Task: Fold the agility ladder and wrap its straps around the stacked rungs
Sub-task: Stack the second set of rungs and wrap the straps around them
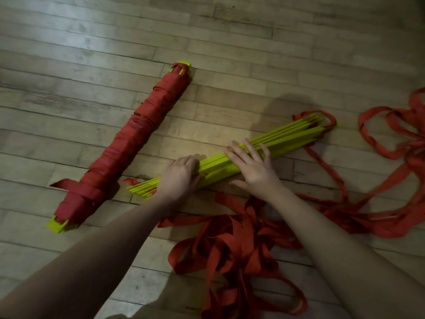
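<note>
Left hand [181,178]: fingers curled over the near part of the rungs [271,146], gripping the stack from above. Right hand [251,168]: flat, fingers straight and spread, pressing down on the middle of the same stack.

Rungs: yellow-green flat slats, gathered in a loose bundle on the floor [92,42], lying diagonally from lower left to upper right; both ends fan out slightly.

Straps [232,245]: red webbing, unwound, heaped in tangled loops on the floor just below the hands and trailing off to the right edge; some loops stay attached at the far end of the rungs.

Wrapped ladder [128,143]: a second bundle, left of the hands and apart from them, bound along nearly its whole length in red strap, yellow-green ends showing at both tips, one strap end sticking out near its lower end.

Floor: pale wooden boards.
</note>
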The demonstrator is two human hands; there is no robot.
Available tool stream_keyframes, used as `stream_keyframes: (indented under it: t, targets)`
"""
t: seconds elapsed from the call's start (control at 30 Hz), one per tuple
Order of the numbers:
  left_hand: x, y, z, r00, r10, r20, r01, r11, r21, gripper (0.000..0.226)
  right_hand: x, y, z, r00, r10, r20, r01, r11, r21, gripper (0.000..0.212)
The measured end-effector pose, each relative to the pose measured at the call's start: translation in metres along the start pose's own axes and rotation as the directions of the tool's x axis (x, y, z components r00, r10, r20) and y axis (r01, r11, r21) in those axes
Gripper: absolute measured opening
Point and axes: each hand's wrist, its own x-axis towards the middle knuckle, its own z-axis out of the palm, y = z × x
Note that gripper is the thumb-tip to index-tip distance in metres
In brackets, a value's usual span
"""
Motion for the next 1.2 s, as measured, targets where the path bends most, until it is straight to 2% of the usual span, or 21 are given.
stream_keyframes:
  t: [0.07,0.17,0.23,0.3,0.4,0.47,0.57,0.6,0.67,0.77,0.87,0.93,1.03,1.2]
  targets:
    - [-0.003,-0.005,0.0,0.998,-0.056,-0.04,0.054,0.997,-0.046,0.03,0.006,-0.001,0.001,0.996,0.08,-0.035,-0.08,0.997,0.004,0.097]
    - [-0.01,-0.008,-0.004,0.983,-0.158,-0.096,0.147,0.983,-0.113,0.035,0.009,-0.009,0.004,0.949,0.295,-0.114,-0.278,0.95,0.143,0.087]
    - [-0.015,-0.005,-0.008,0.969,-0.21,-0.132,0.187,0.968,-0.17,0.039,0.007,-0.017,0.004,0.922,0.352,-0.159,-0.327,0.931,0.164,0.084]
    - [-0.015,0.001,-0.015,0.953,-0.262,-0.152,0.228,0.95,-0.212,0.037,0.009,-0.028,-0.003,0.883,0.452,-0.126,-0.413,0.876,0.249,0.086]
    - [-0.012,0.011,-0.036,0.93,-0.287,-0.232,0.224,0.939,-0.262,0.036,0.022,-0.042,-0.023,0.815,0.579,-0.007,-0.504,0.716,0.484,0.088]
    - [-0.009,0.021,-0.057,0.913,-0.261,-0.314,0.179,0.947,-0.267,0.036,0.038,-0.053,-0.044,0.813,0.579,0.059,-0.459,0.576,0.677,0.091]
    - [-0.007,0.04,-0.095,0.884,-0.187,-0.429,0.1,0.971,-0.217,0.024,0.059,-0.071,-0.098,0.768,0.634,0.09,-0.36,0.311,0.88,0.098]
    - [-0.008,0.046,-0.109,0.876,-0.165,-0.453,0.081,0.977,-0.199,0.024,0.064,-0.075,-0.117,0.754,0.653,0.074,-0.302,0.244,0.922,0.095]
    - [-0.014,0.059,-0.14,0.864,-0.147,-0.482,0.067,0.982,-0.179,0.025,0.067,-0.083,-0.156,0.757,0.652,0.041,-0.198,0.168,0.966,0.074]
    - [-0.027,0.085,-0.191,0.859,-0.091,-0.504,0.011,0.987,-0.159,0.035,0.063,-0.093,-0.216,0.766,0.643,-0.027,-0.131,0.198,0.971,0.061]
    - [-0.045,0.113,-0.242,0.927,0.024,-0.373,-0.06,0.994,-0.087,0.052,0.046,-0.104,-0.273,0.777,0.614,-0.141,-0.046,0.278,0.96,0.051]
    - [-0.059,0.127,-0.27,0.94,0.047,-0.338,-0.125,0.969,-0.214,0.049,0.03,-0.112,-0.306,0.804,0.567,-0.181,0.03,0.264,0.964,0.045]
    - [-0.088,0.146,-0.292,0.93,0.06,-0.363,-0.224,0.875,-0.429,0.041,0.002,-0.127,-0.342,0.827,0.524,-0.206,0.119,0.195,0.974,0.048]
    - [-0.12,0.167,-0.3,0.931,-0.008,-0.366,-0.215,0.798,-0.563,0.063,-0.037,-0.148,-0.365,0.817,0.539,-0.202,0.17,0.109,0.979,0.047]
